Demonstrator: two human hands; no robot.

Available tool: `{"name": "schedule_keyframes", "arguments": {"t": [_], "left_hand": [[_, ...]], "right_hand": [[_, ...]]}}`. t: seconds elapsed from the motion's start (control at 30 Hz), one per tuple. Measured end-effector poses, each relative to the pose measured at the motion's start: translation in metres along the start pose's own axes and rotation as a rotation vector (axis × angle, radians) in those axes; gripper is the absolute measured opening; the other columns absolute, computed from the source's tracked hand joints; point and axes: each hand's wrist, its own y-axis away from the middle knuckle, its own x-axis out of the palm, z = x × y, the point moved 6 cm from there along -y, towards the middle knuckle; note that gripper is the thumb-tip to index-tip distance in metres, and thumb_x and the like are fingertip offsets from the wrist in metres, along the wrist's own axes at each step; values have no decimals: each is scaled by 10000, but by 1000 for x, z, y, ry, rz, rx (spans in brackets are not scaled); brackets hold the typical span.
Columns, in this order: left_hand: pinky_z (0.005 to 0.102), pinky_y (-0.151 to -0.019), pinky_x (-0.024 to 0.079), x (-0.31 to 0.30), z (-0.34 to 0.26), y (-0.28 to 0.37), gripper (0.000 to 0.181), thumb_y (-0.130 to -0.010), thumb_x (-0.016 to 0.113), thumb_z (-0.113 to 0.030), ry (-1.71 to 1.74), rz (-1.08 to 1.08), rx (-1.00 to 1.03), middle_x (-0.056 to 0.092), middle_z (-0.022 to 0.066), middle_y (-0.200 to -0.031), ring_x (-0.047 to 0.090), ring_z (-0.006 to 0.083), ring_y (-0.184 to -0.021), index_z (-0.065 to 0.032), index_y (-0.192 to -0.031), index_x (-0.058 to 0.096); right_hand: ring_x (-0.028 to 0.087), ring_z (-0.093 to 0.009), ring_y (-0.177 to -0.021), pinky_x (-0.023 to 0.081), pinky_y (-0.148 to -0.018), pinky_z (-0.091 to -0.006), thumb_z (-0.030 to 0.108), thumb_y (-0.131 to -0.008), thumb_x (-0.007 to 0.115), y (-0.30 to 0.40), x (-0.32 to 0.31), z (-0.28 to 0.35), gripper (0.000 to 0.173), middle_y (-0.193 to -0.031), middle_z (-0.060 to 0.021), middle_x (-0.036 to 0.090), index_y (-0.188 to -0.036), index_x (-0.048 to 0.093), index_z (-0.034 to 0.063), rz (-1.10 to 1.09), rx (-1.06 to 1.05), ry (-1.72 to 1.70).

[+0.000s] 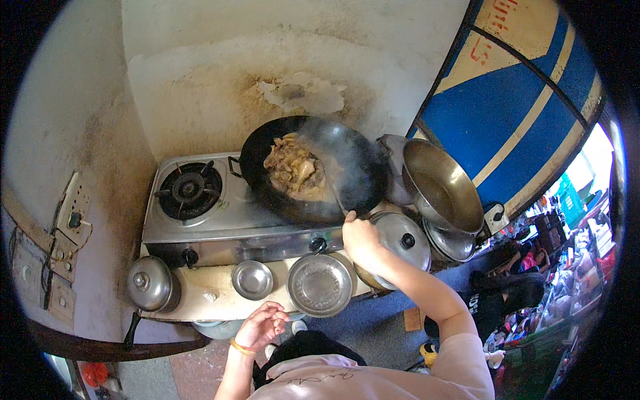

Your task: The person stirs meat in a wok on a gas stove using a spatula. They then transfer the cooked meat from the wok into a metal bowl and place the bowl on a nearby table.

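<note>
My right hand (361,239) grips the handle of a metal cooking utensil (336,192), whose head is buried in the food. A large dark wok (360,150) sits on the right side of the gas stove. Pieces of meat, apparently chicken, with some liquid (295,170) fill its left part, and steam rises over the right. My left hand (263,325) hovers near the counter's front edge with its fingers loosely curled and nothing in them. The closest things to it are a small metal bowl (252,280) and a larger shallow metal bowl (320,285).
A bare burner (189,186) occupies the stove's left side. A lidded saucepan (150,285) stands at the counter's left end, its handle jutting forward. Under my right forearm is a lidded pot (400,240); an empty metal pan (442,187) leans beyond it. Another person (510,295) is at the right.
</note>
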Motion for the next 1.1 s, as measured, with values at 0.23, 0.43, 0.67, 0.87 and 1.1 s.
{"name": "schedule_keyframes", "arguments": {"t": [0.23, 0.43, 0.67, 0.87, 1.1], "left_hand": [[258, -614, 405, 2, 2, 9, 177, -838, 416, -104, -8, -32, -21, 577, 154, -836, 497, 162, -665, -14, -978, 474], [250, -602, 398, 2, -1, 19, 171, -847, 412, -111, -14, -47, 12, 576, 153, -835, 486, 158, -655, -16, -974, 477], [247, -592, 399, 7, 9, 18, 171, -852, 414, -127, -32, -17, 7, 580, 147, -852, 484, 155, -646, -26, -976, 477], [257, -599, 408, -2, 18, 18, 180, -851, 412, -129, 4, -65, 8, 583, 137, -853, 504, 155, -654, -28, -987, 471], [256, -607, 408, 7, 3, 15, 154, -847, 423, -111, 22, -63, 73, 583, 144, -837, 511, 153, -674, -29, -963, 482]], "right_hand": [[615, -252, -576, 511, -491, -325, 55, -720, 498, 34, -2, 7, 505, -756, -160, 580, -1173, 356, -119, -119, -36, 251], [610, -278, -633, 509, -533, -354, 42, -746, 473, 7, -52, -13, 442, -857, -158, 534, -1183, 422, 83, -187, -35, 178], [608, -239, -592, 504, -481, -327, 82, -769, 455, -70, -24, -22, 308, -758, -131, 552, -1075, 475, 56, -331, -178, 310], [607, -226, -611, 503, -504, -316, 63, -755, 459, -50, -28, -65, 345, -760, -126, 566, -1096, 462, 11, -274, -367, 402], [612, -251, -660, 509, -552, -335, 56, -753, 469, -30, -73, -71, 377, -800, -128, 563, -1130, 461, 41, -177, -349, 439]]}}
